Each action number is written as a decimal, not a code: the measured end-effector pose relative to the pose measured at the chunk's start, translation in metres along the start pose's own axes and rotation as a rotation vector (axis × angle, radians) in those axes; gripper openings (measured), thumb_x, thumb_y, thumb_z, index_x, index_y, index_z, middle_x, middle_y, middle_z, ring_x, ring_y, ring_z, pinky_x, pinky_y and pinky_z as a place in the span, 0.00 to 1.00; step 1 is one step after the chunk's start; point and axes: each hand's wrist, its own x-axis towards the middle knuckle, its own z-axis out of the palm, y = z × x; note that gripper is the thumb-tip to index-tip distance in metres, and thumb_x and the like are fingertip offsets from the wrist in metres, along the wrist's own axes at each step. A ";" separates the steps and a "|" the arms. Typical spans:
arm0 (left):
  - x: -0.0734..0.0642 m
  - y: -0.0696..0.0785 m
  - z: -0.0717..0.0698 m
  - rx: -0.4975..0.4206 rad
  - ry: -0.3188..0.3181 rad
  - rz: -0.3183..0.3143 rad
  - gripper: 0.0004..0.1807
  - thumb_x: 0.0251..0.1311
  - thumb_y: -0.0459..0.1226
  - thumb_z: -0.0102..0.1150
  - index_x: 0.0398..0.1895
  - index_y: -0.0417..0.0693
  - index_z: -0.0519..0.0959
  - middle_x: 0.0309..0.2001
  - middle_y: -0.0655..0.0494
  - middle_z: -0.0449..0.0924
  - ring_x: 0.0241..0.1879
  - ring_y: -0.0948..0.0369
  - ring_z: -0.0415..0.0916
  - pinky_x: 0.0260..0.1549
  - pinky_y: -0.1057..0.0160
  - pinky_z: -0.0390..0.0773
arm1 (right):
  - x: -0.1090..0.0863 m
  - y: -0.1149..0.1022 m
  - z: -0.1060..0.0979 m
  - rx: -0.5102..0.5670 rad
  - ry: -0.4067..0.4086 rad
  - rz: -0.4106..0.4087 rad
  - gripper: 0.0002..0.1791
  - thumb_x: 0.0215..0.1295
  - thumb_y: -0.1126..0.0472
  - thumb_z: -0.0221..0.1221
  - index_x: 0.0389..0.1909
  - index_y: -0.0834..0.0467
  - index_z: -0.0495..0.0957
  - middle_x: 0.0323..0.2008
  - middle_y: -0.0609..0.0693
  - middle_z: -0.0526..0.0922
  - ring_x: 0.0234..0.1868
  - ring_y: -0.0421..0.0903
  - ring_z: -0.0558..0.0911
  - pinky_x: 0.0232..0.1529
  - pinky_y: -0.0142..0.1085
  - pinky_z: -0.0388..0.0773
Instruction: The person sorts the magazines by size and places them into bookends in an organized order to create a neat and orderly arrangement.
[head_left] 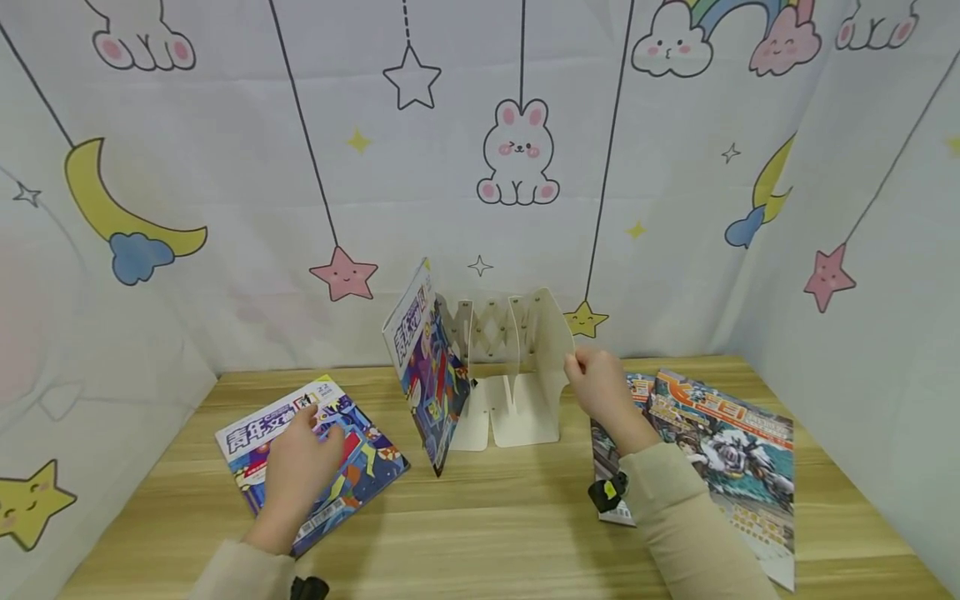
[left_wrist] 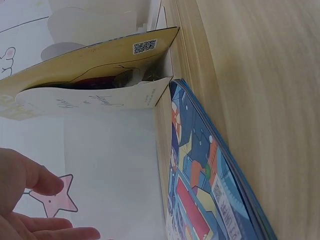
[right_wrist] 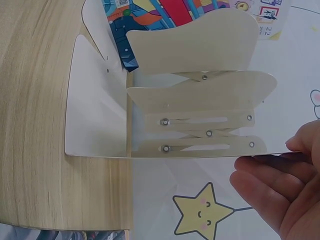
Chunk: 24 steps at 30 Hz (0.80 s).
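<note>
A cream expandable bookend (head_left: 525, 408) with upright dividers and a riveted lattice stands at the back middle of the table. My right hand (head_left: 600, 387) pinches the upper front edge of its right end plate (right_wrist: 200, 157), thumb on one side and fingers on the other. One colourful magazine (head_left: 427, 375) stands upright, slightly tilted, at the bookend's left end. Beside its yellow back (left_wrist: 110, 57) is a white panel (left_wrist: 100, 97) with faint lettering. My left hand (head_left: 303, 458) is over a magazine (head_left: 360, 450) lying on the left, fingers loosely bent and holding nothing.
On the right, overlapping magazines (head_left: 742, 450) lie flat, partly behind my right forearm. A wooden table (head_left: 510, 533) spans the front. Behind it hangs a white curtain (head_left: 450, 225) printed with stars and rabbits, close to the bookend. Curtain walls also flank both sides.
</note>
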 end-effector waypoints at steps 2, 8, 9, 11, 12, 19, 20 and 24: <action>0.000 -0.002 0.000 0.007 0.000 -0.011 0.31 0.60 0.41 0.47 0.64 0.31 0.63 0.57 0.30 0.72 0.19 0.55 0.69 0.16 0.60 0.68 | 0.000 0.000 0.000 0.001 -0.007 0.002 0.23 0.72 0.58 0.46 0.14 0.55 0.61 0.11 0.47 0.61 0.12 0.42 0.60 0.14 0.32 0.58; 0.000 -0.008 -0.003 0.037 -0.006 -0.028 0.32 0.61 0.42 0.47 0.64 0.28 0.61 0.57 0.27 0.70 0.46 0.35 0.75 0.43 0.40 0.75 | 0.000 -0.001 0.000 0.004 -0.012 0.014 0.22 0.72 0.58 0.45 0.14 0.55 0.61 0.10 0.46 0.60 0.11 0.42 0.59 0.14 0.31 0.58; 0.001 -0.009 -0.003 0.035 -0.015 -0.033 0.33 0.61 0.42 0.47 0.64 0.28 0.61 0.58 0.27 0.69 0.48 0.35 0.74 0.45 0.39 0.74 | 0.000 -0.001 0.000 0.006 -0.011 0.015 0.23 0.72 0.58 0.45 0.14 0.55 0.61 0.10 0.46 0.60 0.11 0.42 0.59 0.14 0.31 0.57; 0.001 -0.010 -0.004 0.035 -0.025 -0.047 0.33 0.62 0.43 0.47 0.65 0.27 0.60 0.59 0.26 0.67 0.48 0.36 0.74 0.46 0.39 0.74 | 0.000 -0.001 0.000 0.006 -0.009 0.016 0.23 0.72 0.58 0.45 0.13 0.55 0.61 0.10 0.46 0.60 0.11 0.42 0.59 0.14 0.31 0.57; 0.000 -0.011 -0.005 0.033 -0.025 -0.052 0.34 0.62 0.42 0.46 0.65 0.27 0.59 0.60 0.26 0.66 0.49 0.36 0.73 0.48 0.38 0.73 | 0.000 0.000 0.000 0.007 -0.007 0.014 0.23 0.72 0.58 0.45 0.13 0.55 0.60 0.10 0.46 0.60 0.11 0.42 0.59 0.13 0.31 0.57; 0.001 -0.020 -0.007 0.025 -0.045 -0.095 0.37 0.63 0.44 0.47 0.67 0.25 0.55 0.63 0.26 0.60 0.59 0.32 0.63 0.56 0.36 0.66 | -0.001 -0.001 -0.001 0.010 -0.004 0.009 0.23 0.72 0.57 0.45 0.13 0.55 0.61 0.10 0.46 0.60 0.12 0.42 0.59 0.14 0.31 0.57; 0.002 -0.022 -0.007 0.023 -0.055 -0.103 0.37 0.63 0.44 0.47 0.67 0.25 0.54 0.64 0.25 0.60 0.60 0.32 0.63 0.57 0.35 0.65 | -0.001 -0.001 -0.001 0.009 -0.004 0.010 0.23 0.72 0.57 0.45 0.14 0.55 0.61 0.10 0.46 0.61 0.12 0.42 0.59 0.14 0.31 0.57; 0.004 -0.027 -0.008 0.021 -0.084 -0.139 0.39 0.63 0.45 0.46 0.68 0.24 0.51 0.63 0.23 0.59 0.57 0.33 0.65 0.55 0.35 0.66 | -0.001 -0.001 -0.001 0.005 -0.006 0.012 0.23 0.72 0.57 0.45 0.13 0.55 0.61 0.10 0.46 0.60 0.11 0.41 0.59 0.13 0.31 0.57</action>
